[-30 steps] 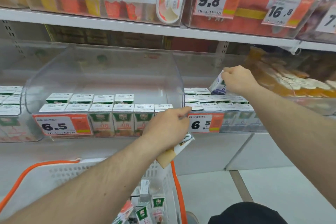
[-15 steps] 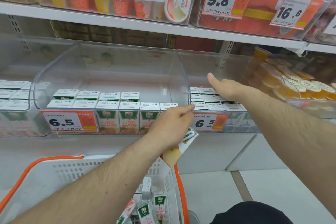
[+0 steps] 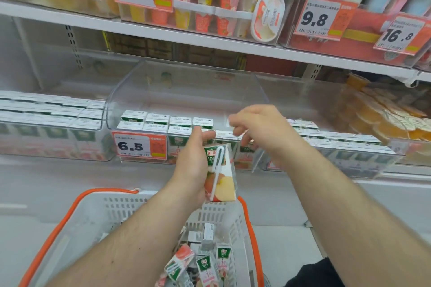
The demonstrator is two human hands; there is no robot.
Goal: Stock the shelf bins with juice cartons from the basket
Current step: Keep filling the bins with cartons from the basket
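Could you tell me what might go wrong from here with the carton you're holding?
The left hand grips the juice carton only along one side; it could slip and drop into the basket. The right hand reaches in empty above it, so a rushed handover may fumble it. The straw taped to its face could snag on the clear bin.

A juice carton (image 3: 220, 172) with an apple picture and a white straw stood upright above the far rim of the white, orange-trimmed basket (image 3: 93, 221), more cartons (image 3: 200, 263) jumbled in its right corner, before the clear shelf bin (image 3: 184, 91).
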